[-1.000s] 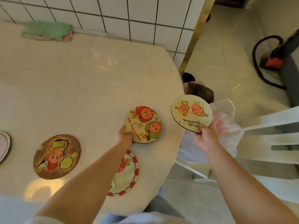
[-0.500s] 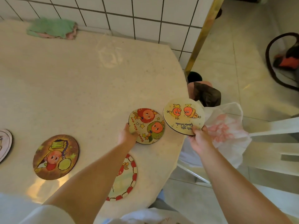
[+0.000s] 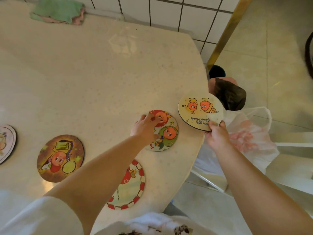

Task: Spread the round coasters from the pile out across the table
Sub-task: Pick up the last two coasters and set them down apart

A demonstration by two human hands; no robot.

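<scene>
Coasters are laid flat along the near edge of the table point(image 3: 94, 78): brown one point(image 3: 60, 158) toward the left, red-bordered one point(image 3: 130, 185) partly hidden by the forearm, red/green one point(image 3: 165, 131) nr the right edge. L hand point(image 3: 145, 127) is pressed flat on the red/green one, fingers spread, nothing gripped. Yellow coaster point(image 3: 200, 112) is pinched at its rim by R hand point(image 3: 216, 135), held over the right edge; touching the surface or not can't be told. Partial coaster point(image 3: 6, 143) is seen at the left edge
</scene>
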